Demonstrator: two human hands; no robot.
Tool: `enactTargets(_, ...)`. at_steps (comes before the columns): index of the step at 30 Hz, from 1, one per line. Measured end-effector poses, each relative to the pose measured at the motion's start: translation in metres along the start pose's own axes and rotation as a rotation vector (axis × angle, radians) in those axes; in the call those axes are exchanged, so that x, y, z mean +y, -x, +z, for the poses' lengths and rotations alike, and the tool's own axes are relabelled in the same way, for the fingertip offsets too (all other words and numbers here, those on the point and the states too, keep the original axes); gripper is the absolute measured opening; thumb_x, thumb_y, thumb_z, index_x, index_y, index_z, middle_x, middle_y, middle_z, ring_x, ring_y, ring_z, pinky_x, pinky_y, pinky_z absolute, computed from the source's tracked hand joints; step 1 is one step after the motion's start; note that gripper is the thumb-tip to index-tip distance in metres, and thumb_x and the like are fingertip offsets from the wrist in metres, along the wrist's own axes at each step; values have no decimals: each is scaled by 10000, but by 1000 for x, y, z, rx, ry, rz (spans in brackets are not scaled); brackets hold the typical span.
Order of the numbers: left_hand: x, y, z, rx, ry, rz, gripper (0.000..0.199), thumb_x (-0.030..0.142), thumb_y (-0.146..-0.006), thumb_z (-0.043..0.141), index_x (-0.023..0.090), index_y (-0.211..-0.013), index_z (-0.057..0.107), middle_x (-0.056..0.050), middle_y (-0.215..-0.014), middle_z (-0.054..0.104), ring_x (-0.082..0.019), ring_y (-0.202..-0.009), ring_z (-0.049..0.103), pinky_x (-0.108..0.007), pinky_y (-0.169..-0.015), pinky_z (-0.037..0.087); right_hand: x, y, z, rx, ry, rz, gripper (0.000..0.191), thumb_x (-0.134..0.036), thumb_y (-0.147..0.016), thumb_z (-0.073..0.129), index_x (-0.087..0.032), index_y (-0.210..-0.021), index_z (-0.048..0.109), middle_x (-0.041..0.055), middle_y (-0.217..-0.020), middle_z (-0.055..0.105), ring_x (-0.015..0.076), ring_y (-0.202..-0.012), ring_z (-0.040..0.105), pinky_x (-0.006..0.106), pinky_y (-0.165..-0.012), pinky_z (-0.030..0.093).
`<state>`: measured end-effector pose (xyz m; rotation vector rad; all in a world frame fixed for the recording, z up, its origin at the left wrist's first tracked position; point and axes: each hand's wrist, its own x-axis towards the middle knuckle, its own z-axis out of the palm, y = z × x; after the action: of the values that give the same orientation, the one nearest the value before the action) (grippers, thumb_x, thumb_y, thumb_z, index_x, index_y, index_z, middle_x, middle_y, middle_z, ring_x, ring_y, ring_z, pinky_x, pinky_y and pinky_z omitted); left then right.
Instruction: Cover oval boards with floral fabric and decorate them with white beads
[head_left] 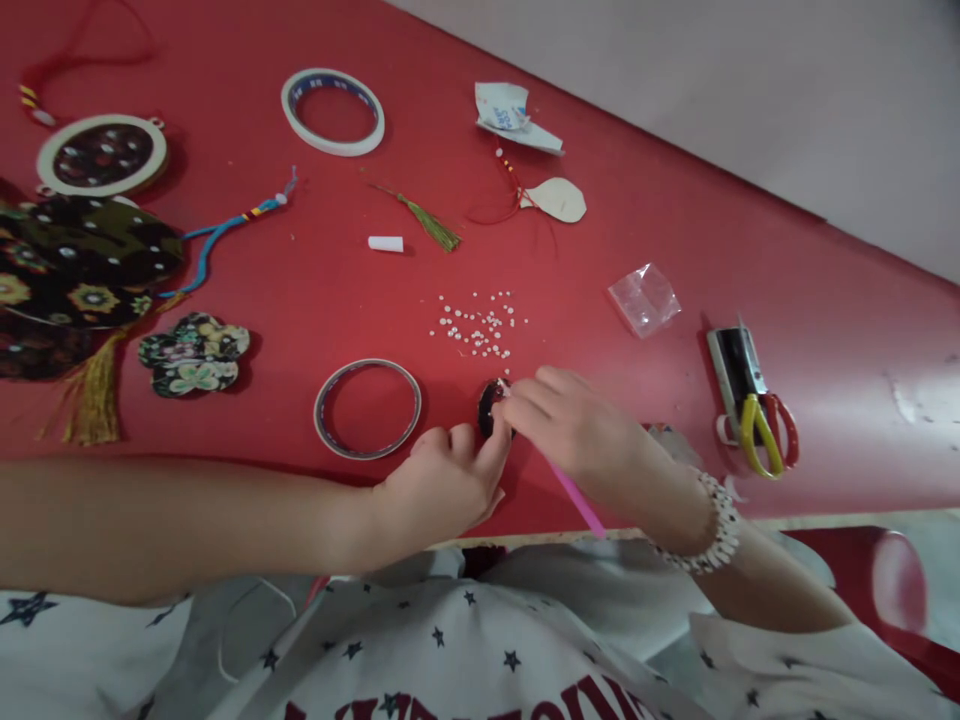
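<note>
My left hand [439, 490] comes in from the left, its fingertips pinching a small dark oval piece [490, 408] edged with white beads. My right hand [570, 430], with a white beaded bracelet [716, 525] on its wrist, reaches the same piece from the right. A pink stick [579, 500] runs out from under that hand, apparently held in its fingers, and its tip is hidden. Just above the hands lies a scatter of tiny white beads [478, 325] on the red table [525, 270].
Near the hands lie a ring of tape [367, 408] and yellow-handled scissors [757, 425]. A second tape ring [333, 112], a small green tassel [424, 222], a white tube [385, 244], a plastic bag [645, 300] and floral fabric ornaments [193, 354] lie farther off. The table edge runs along the upper right.
</note>
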<state>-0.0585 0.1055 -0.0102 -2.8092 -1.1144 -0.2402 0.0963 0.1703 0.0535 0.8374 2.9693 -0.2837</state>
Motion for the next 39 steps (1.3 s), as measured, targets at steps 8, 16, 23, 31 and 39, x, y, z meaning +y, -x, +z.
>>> enactTargets(8,1,0,1,-52,-23,6,427,337,-915,354,91,-1096,652,-184,-1275,546,-171,-579,550,-289,-415,329,24,21,23,355,-318,240,79,-122,-867,492,-199,-848,496,16,-804,583,138,-778,569,257,-711,466)
enactTargets(16,1,0,2,-30,-23,-4,425,333,-899,378,74,-1087,658,-167,-1234,584,-169,-556,535,-298,-409,331,24,19,37,434,-470,331,95,-129,-850,531,-216,-855,494,7,-842,600,118,-778,608,236,-710,496)
enactTargets(23,1,1,3,-23,-26,-10,422,322,-906,362,75,-1101,644,-178,-1223,583,-164,-562,530,-301,-413,325,24,11,39,436,-459,286,79,-130,-863,498,-209,-854,495,21,-829,600,136,-796,600,273,-740,506)
enactTargets(31,1,2,1,-37,-27,-7,438,329,-918,342,68,-1116,633,-173,-1227,581,-156,-561,525,-299,-421,333,22,13,41,384,-473,223,101,-102,-855,498,-202,-852,510,31,-831,613,142,-818,602,282,-764,504)
enactTargets(39,0,0,2,-57,-40,9,441,323,-920,334,64,-1129,622,-183,-1240,568,-156,-560,523,-303,-417,338,26,24,46,410,-483,300,78,-151,-856,538,-219,-834,506,6,-820,618,123,-791,616,250,-740,501)
